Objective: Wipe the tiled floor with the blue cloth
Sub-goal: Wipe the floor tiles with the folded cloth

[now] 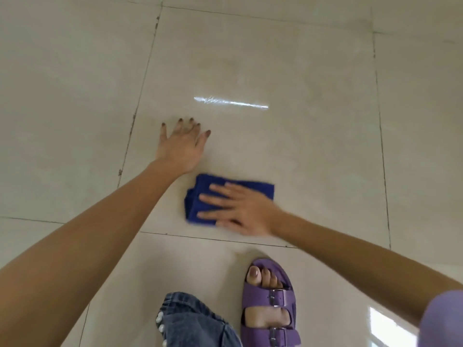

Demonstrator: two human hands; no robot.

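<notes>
On the middle tile of the tiled floor (313,151), the folded blue cloth (200,196) is pressed flat under the right hand (240,209), fingers spread open, not gripping. The left hand (180,149) is laid open on the tile just beside. No dirt can be seen; wiping seems underway, the other tiles probably remaining.

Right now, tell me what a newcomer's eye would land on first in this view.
The blue cloth stands out most, bright against the pale tiled floor near the middle, with the right hand pressed flat on it. Just beyond it, the left hand lies spread on the bare tile. At the lower edge, a purple sandal on one foot draws the eye, beside a denim trouser leg.
</notes>
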